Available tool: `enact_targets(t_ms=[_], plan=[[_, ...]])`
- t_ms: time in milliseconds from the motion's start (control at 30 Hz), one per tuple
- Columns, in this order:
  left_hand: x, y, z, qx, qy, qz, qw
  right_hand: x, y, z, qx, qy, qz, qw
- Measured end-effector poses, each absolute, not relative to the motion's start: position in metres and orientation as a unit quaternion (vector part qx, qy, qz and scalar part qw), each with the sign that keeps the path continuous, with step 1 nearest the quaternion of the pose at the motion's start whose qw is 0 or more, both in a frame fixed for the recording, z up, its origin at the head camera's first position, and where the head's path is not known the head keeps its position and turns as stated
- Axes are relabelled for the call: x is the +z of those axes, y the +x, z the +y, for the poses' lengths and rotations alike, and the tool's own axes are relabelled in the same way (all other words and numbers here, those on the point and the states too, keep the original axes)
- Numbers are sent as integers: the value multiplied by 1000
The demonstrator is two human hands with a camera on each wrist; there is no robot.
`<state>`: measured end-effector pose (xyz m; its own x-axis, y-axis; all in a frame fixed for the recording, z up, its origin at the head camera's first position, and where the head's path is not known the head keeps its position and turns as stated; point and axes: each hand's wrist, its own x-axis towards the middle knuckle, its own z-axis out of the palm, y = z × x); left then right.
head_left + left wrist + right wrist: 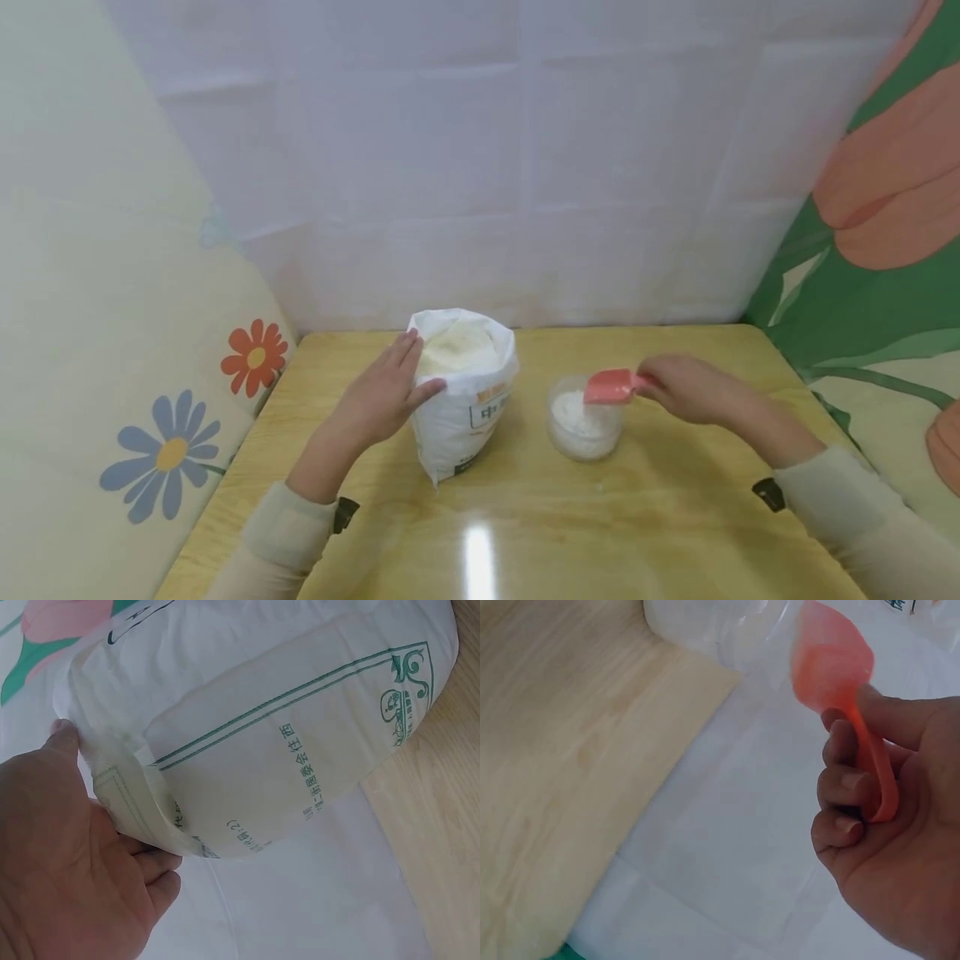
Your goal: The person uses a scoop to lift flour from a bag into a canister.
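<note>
A white printed bag [453, 425] stands upright on the table, its open top showing pale powder [459, 346] that looks like flour. My left hand [386, 387] holds the bag's left side near the rim, thumb in front and fingers farther back; in the left wrist view, the hand [82, 847] lies around the bag's edge [247, 750]. To the right of the bag sits a clear bowl [585, 446] with white powder in it. Over the bowl's right part is a red scoop [609, 387], its handle gripped by my right hand [686, 387]. Fingers curl around that handle [881, 776] in the right wrist view.
The wooden table [525, 533] ends at a pale cloth backdrop [480, 208]. Flower-patterned cloths hang at the left [97, 292] and right [900, 208]. A gap of tabletop separates bag and bowl.
</note>
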<state>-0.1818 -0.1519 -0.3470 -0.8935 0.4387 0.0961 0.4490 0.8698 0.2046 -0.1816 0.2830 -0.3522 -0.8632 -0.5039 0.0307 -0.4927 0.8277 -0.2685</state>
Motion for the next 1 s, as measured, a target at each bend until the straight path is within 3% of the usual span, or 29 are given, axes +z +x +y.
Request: enact_targets(t_ms=[500,867,1000], plan=[[-345,-181,-155,-136,-214,-966,48,-398,-177,296,-265,-116,957,-15],[-356,-180,-151,-144,-222,-962,71,-431,-168,315,-265,-19,964,21],[-355,-182,-152,-140,-222,-962,75,-437,-168,317,-242,1,968,58]])
